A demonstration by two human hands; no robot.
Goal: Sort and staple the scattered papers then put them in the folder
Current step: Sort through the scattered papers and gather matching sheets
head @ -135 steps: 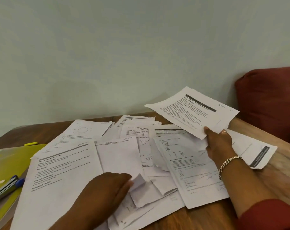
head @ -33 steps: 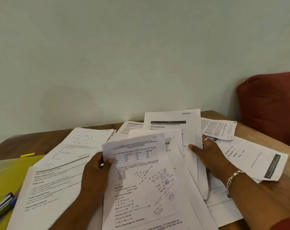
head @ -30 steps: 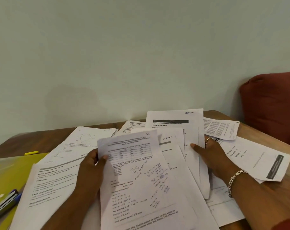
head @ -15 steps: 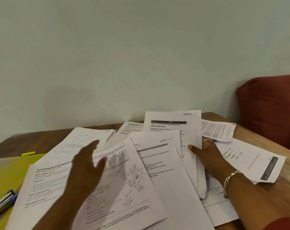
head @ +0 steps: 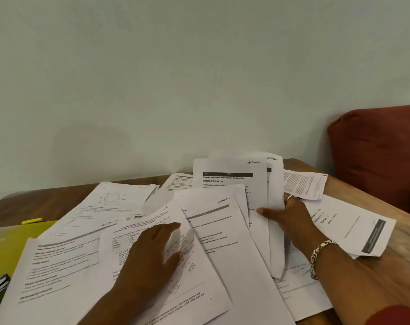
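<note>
Currently the loose white printed papers (head: 225,233) lie overlapped across the brown wooden desk (head: 372,273). Left hand (head: 152,261) rests flat, fingers straight, on them; right hand (head: 290,221) pinches raised sheets. Thin, floppy, slippery: best gripped at edges.

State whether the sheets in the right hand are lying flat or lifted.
Lifted: the right hand grips the sheets, raising their top edges.

Your papers (head: 87,261) lie spread over the tabletop (head: 405,261); the folder (head: 9,249) sits at their left, a cushion (head: 377,156) behind the tabletop's right end, against the wall (head: 176,78).
</note>
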